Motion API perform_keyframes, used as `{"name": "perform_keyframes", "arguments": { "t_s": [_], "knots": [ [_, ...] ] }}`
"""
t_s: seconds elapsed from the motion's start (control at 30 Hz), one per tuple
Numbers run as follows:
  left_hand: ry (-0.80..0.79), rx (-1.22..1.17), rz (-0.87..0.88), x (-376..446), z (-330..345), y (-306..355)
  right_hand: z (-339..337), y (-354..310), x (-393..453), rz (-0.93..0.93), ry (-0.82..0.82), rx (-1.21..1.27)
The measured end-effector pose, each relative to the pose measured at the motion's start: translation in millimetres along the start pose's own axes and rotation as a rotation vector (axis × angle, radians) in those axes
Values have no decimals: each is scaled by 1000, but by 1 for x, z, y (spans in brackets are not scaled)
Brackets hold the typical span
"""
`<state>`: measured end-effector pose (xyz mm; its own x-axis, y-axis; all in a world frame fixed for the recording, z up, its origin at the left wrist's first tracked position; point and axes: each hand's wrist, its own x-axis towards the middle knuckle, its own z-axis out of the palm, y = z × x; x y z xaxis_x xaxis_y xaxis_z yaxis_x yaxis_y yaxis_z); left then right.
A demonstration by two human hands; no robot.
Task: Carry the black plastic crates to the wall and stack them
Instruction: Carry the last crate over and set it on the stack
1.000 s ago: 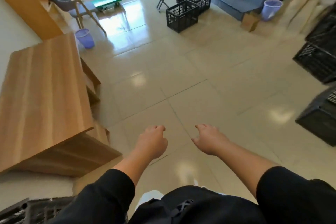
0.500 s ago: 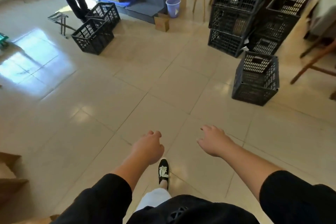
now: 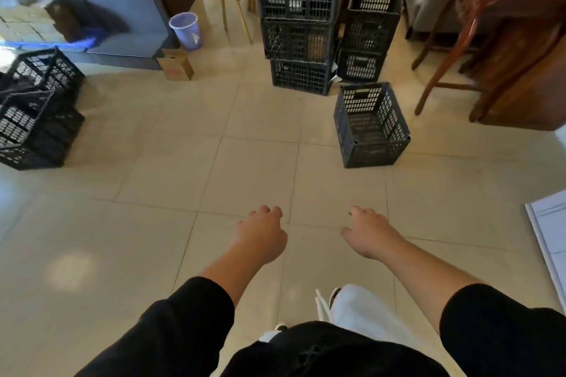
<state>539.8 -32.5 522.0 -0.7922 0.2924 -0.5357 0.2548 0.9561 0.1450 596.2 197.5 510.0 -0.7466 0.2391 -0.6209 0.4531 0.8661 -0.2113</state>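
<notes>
On a tiled floor [image 3: 153, 254], a person reaches forward with both arms, black sleeves cut off by the bottom edge. Left hand [image 3: 260, 239] and right hand [image 3: 367, 234] hang loosely curled, palms down, holding nothing. Ahead and to the right, a single black crate [image 3: 370, 127] with perforated walls stands alone, well apart from the hands. Behind it rises a stack of three crates [image 3: 298, 24] beside a shorter stack [image 3: 369, 27]; their contents are hard to make out. More crates [image 3: 36, 110] at far left are blurred and cropped.
</notes>
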Motion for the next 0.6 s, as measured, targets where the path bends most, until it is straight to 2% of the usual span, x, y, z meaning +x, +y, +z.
{"name": "perform_keyframes", "arguments": {
  "t_s": [0.17, 0.37, 0.6],
  "knots": [
    [-22, 60, 43, 92, -45, 16, -44, 3, 77, 76, 1, 91],
    [-1, 80, 9, 191, -116, 46, -126, -4, 176, 67, -14, 57],
    [5, -65, -43, 290, -196, 61, -227, -32, 278, 5, 37, 53]
  ]
}}
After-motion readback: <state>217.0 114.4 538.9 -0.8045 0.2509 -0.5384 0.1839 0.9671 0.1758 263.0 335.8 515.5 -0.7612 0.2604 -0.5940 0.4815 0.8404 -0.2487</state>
